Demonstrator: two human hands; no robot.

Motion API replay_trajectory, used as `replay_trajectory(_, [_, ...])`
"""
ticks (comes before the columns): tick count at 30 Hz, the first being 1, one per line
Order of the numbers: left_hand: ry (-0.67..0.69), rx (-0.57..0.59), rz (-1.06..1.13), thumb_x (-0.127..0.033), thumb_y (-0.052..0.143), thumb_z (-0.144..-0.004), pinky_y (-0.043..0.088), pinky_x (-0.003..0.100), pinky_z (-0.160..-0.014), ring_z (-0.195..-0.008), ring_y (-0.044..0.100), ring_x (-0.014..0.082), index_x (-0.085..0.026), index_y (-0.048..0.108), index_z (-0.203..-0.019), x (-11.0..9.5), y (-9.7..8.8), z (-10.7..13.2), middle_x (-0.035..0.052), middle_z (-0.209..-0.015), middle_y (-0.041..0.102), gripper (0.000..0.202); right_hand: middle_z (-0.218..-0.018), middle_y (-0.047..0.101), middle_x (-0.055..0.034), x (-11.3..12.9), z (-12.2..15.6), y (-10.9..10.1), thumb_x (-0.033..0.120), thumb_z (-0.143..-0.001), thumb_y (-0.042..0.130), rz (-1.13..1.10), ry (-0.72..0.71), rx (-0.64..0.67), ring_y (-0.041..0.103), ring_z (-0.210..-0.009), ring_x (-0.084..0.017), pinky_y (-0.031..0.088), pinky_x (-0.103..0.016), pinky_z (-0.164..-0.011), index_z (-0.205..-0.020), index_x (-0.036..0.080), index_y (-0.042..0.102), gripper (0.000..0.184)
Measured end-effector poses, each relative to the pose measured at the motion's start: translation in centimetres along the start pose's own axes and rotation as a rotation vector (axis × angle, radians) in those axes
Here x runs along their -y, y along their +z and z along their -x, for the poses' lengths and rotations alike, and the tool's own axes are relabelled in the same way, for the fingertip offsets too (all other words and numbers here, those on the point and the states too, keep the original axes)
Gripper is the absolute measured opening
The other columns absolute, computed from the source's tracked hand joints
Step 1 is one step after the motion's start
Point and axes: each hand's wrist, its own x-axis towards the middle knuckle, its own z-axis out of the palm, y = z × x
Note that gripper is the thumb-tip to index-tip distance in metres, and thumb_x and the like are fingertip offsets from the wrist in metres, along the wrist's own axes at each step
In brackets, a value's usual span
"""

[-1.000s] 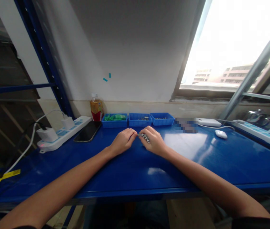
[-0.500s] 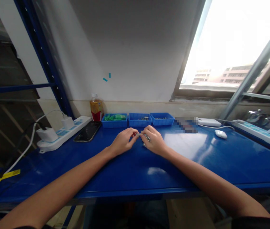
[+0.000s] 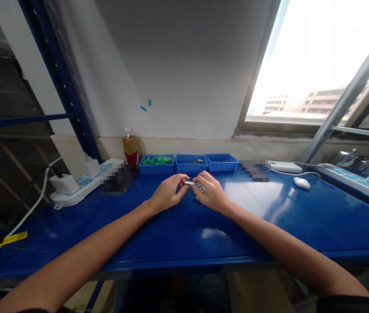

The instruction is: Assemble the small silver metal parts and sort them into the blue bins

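Note:
Just in front of the blue bins, my left hand (image 3: pixel 168 191) and my right hand (image 3: pixel 213 192) meet over the table. A small flat silvery metal piece (image 3: pixel 189 182) spans the gap between their fingertips. My left thumb and fingers pinch one end of it. Against the fingers of my right hand lies a shiny metal part (image 3: pixel 200 187), its far side covered by the hand. Whether the two metal bits are joined, I cannot tell. Something small and pale shows under the right hand.
Blue bins stand along the wall: one with green packets (image 3: pixel 158 161), a middle bin (image 3: pixel 187 168) and a right bin (image 3: pixel 222 167) with small metal parts. A drink bottle (image 3: pixel 132 148), power strips (image 3: pixel 73 191), a white earbud case (image 3: pixel 301 183) and a white box (image 3: pixel 285 167) surround the blue table (image 3: pixel 184 243).
The metal between my fingertips has turned and shows a broader bright face. More of the part at my right fingers is visible. Both hands stay nearly in place.

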Motion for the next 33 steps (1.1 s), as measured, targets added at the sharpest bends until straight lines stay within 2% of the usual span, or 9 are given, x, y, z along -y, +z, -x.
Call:
replay_trajectory(4, [0.016, 0.006, -0.019, -0.035, 0.045, -0.092, 0.047, 0.028, -0.073, -0.079, 0.059, 0.0159, -0.018, 0.054, -0.101, -0.1, 0.1, -0.1, 0.0045, -0.087, 0.062, 0.021, -0.081, 0.056, -0.0057, -0.1, 0.0, 0.0, 0.029, -0.09, 0.048, 0.001, 0.006, 0.001, 0.055, -0.075, -0.017, 0.048, -0.03, -0.072, -0.083, 0.02, 0.058, 0.015])
replay_trajectory(10, [0.017, 0.036, -0.054, -0.033, 0.037, -0.095, 0.046, 0.03, -0.078, -0.084, 0.059, 0.0176, -0.017, 0.057, -0.096, -0.3, -0.3, -0.2, 0.0066, -0.09, 0.064, 0.025, -0.088, 0.059, -0.006, 0.0, 0.0, -0.1, 0.03, -0.086, 0.055, -0.003, -0.012, 0.028, 0.057, -0.082, -0.019, 0.048, -0.031, -0.074, -0.098, 0.021, 0.057, 0.015])
replay_trajectory(15, [0.008, 0.069, -0.088, -0.032, 0.034, -0.096, 0.046, 0.032, -0.081, -0.087, 0.059, 0.0187, -0.018, 0.059, -0.094, -0.1, -0.1, -0.3, 0.0066, -0.091, 0.065, 0.029, -0.086, 0.059, -0.0061, -0.4, -0.3, -0.4, 0.028, -0.088, 0.052, 0.04, -0.063, 0.041, 0.056, -0.08, -0.018, 0.047, -0.031, -0.074, -0.091, 0.022, 0.06, 0.011])
replay_trajectory(18, [-0.007, 0.122, -0.109, -0.032, 0.039, -0.094, 0.045, 0.035, -0.088, -0.097, 0.057, 0.0206, -0.017, 0.058, -0.108, 0.4, 0.6, -0.4, 0.0085, -0.104, 0.064, 0.027, -0.083, 0.059, -0.0065, -2.2, -1.1, -0.5, 0.029, -0.087, 0.053, 0.138, -0.028, 0.001, 0.055, -0.08, -0.02, 0.047, -0.033, -0.074, -0.084, 0.021, 0.06, 0.011])
replay_trajectory(22, [-0.01, 0.24, -0.178, -0.028, 0.047, -0.09, 0.045, 0.039, -0.091, -0.108, 0.054, 0.0234, -0.02, 0.049, -0.127, 1.3, 1.5, -1.1, 0.0105, -0.121, 0.056, 0.039, -0.082, 0.058, -0.0072, -6.3, -3.0, 0.0, 0.032, -0.084, 0.056, 0.318, 0.158, -0.054, 0.054, -0.081, -0.022, 0.046, -0.035, -0.072, -0.077, 0.02, 0.06, 0.014])
replay_trajectory(24, [-0.022, 0.283, -0.216, -0.027, 0.048, -0.089, 0.045, 0.039, -0.089, -0.109, 0.053, 0.0244, -0.023, 0.048, -0.129, 1.6, 1.8, -1.6, 0.0099, -0.123, 0.055, 0.04, -0.084, 0.059, -0.0075, -8.3, -4.0, 0.5, 0.03, -0.083, 0.057, 0.357, 0.247, -0.03, 0.054, -0.084, -0.023, 0.046, -0.034, -0.073, -0.078, 0.02, 0.061, 0.012])
replay_trajectory(26, [-0.04, 0.299, -0.244, -0.026, 0.049, -0.088, 0.045, 0.039, -0.086, -0.107, 0.054, 0.0249, -0.024, 0.054, -0.122, 1.8, 1.9, -2.1, 0.0093, -0.119, 0.057, 0.035, -0.086, 0.059, -0.0084, -9.8, -4.9, 1.2, 0.029, -0.083, 0.057, 0.371, 0.328, 0.01, 0.053, -0.086, -0.023, 0.045, -0.035, -0.075, -0.081, 0.02, 0.062, 0.011])
replay_trajectory(30, [-0.103, 0.281, -0.282, -0.028, 0.051, -0.086, 0.043, 0.04, -0.085, -0.102, 0.056, 0.0257, -0.021, 0.06, -0.105, 1.8, 1.8, -2.3, 0.0085, -0.107, 0.063, 0.022, -0.091, 0.057, -0.0115, -10.7, -5.3, 2.2, 0.024, -0.08, 0.058, 0.359, 0.375, 0.043, 0.05, -0.091, -0.027, 0.044, -0.039, -0.081, -0.09, 0.017, 0.061, 0.012])
replay_trajectory(33, [-0.128, 0.276, -0.304, -0.031, 0.052, -0.086, 0.043, 0.039, -0.084, -0.101, 0.056, 0.0254, -0.022, 0.057, -0.112, 2.0, 1.8, -2.0, 0.0077, -0.107, 0.063, 0.028, -0.092, 0.053, -0.0114, -9.7, -4.2, 2.1, 0.007, -0.074, 0.05, 0.324, 0.307, -0.028, 0.046, -0.091, -0.027, 0.043, -0.041, -0.082, -0.092, 0.016, 0.059, 0.023])
